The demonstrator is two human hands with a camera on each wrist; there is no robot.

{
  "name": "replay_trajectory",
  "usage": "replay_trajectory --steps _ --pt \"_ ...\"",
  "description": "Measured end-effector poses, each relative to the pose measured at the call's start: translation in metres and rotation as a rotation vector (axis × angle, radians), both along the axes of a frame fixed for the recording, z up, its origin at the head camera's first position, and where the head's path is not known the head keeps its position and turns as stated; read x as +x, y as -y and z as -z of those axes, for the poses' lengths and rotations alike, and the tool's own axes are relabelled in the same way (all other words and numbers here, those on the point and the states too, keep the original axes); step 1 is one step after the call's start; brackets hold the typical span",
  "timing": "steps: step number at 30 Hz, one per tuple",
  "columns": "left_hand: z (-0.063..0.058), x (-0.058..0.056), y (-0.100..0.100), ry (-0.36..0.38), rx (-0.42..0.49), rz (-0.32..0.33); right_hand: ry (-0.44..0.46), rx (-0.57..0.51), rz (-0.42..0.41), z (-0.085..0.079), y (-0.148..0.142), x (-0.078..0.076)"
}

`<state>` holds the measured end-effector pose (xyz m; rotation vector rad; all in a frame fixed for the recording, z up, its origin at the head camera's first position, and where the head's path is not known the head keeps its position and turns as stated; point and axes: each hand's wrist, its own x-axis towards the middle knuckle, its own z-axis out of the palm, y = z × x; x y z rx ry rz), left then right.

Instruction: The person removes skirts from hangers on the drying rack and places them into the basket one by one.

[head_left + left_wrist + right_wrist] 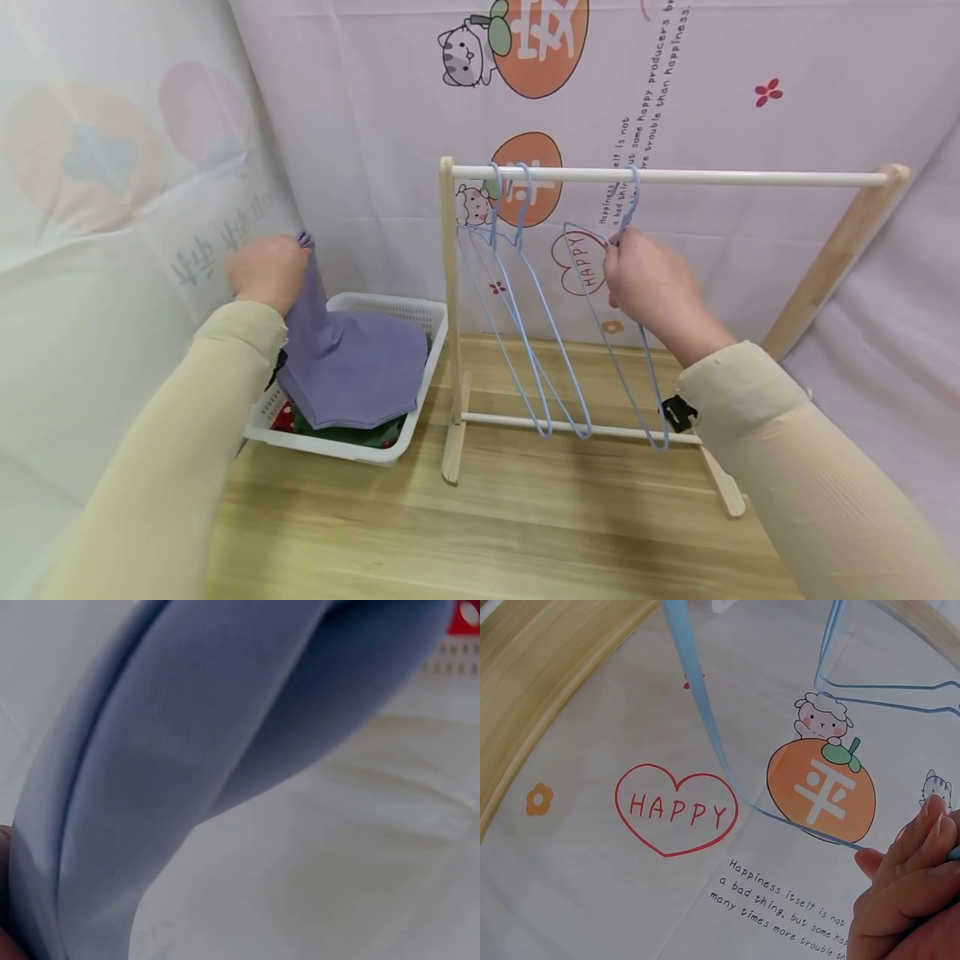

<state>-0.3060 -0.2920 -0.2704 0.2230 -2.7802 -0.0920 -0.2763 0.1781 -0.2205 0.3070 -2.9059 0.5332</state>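
My left hand (268, 268) grips a bunched end of a purple cloth garment (367, 367), raising it above the white basket (351, 451). The rest of that garment lies spread over the basket's contents. In the left wrist view the lifted cloth (172, 750) fills much of the picture, with only a bit of the hand showing at the left edge. On the rack, my right hand (652, 275) holds a blue hanger (609, 350) near its neck, its hook at the rail. The right wrist view shows curled fingers (922, 877) around the hanger's wire.
Two more blue hangers (536, 292) hang toward the left of the white rail (720, 177). A wooden post (452, 292) stands between basket and hangers. Red and green cloth (330, 429) lies under the purple garment. Printed fabric (360, 125) covers the walls around the wooden table (525, 533).
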Motion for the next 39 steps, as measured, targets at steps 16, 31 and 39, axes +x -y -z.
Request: replay_trajectory --steps 16,31,39 --pt "0.022 -0.009 -0.046 0.118 0.051 0.086 0.001 0.000 0.007 0.001 -0.001 0.001" --pt "0.050 -0.017 -0.073 0.195 0.081 0.129 -0.014 -0.003 0.004 0.001 0.000 0.001" --pt "0.064 -0.022 -0.083 0.221 0.109 0.158 -0.015 -0.003 0.007 0.001 0.001 0.001"
